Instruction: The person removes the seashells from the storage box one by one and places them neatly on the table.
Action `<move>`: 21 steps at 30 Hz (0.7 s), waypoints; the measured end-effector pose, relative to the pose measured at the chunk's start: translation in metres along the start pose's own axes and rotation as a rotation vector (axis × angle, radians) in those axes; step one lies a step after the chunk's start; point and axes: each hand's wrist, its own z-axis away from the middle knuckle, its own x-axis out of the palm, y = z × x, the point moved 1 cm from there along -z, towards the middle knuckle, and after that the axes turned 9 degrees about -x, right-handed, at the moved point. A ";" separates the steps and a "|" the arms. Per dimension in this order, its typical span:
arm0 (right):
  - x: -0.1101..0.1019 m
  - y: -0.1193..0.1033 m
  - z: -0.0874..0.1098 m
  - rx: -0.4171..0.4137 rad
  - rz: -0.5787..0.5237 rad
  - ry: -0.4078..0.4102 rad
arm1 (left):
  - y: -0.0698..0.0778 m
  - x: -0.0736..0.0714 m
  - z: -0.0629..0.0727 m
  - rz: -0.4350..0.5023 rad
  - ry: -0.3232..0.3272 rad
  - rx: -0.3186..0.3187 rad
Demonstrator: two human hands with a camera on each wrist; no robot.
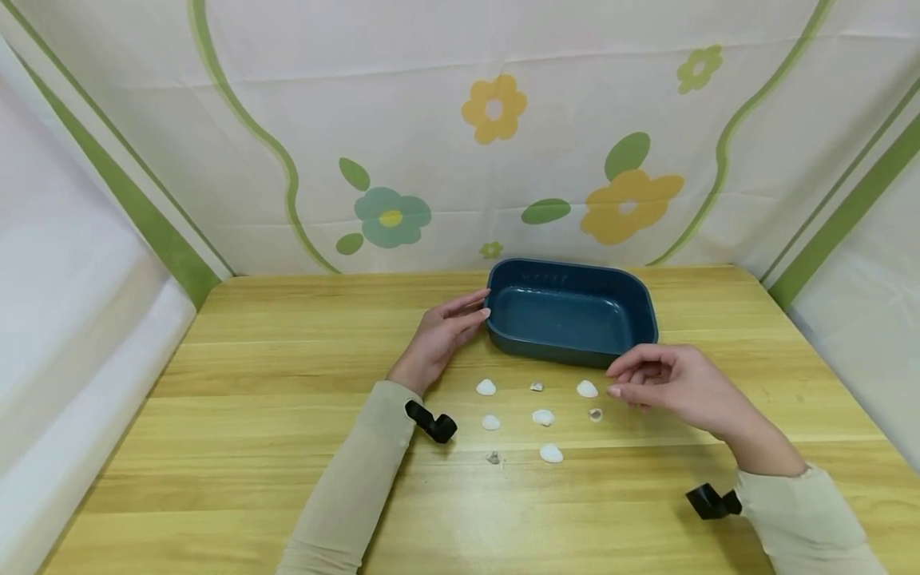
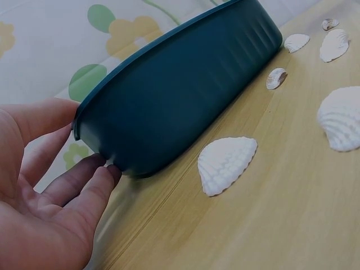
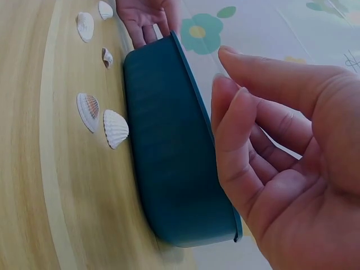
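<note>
A dark teal basin (image 1: 575, 351) stands upright toward the back of the table. My left hand (image 1: 442, 335) reaches to its left end, and in the left wrist view the fingertips (image 2: 112, 169) touch the outer wall while another finger meets the rim. My right hand (image 1: 683, 387) is off the basin's front right corner with loosely bent fingers, and in the right wrist view nothing shows between thumb and fingertips. Several seashells lie in front of the basin, among them a white ribbed shell (image 1: 587, 389) by my right fingertips and a white shell (image 1: 485, 387) near my left wrist.
Smaller brownish shells, such as one at the front left (image 1: 493, 458) and one at the right (image 1: 595, 414), lie among the white ones on the wooden table (image 1: 287, 447). A flower-printed cloth (image 1: 446, 144) rises behind the table's back edge.
</note>
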 end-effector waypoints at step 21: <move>-0.027 -0.013 -0.025 -0.028 0.167 0.063 | 0.002 0.002 0.003 0.026 0.014 -0.006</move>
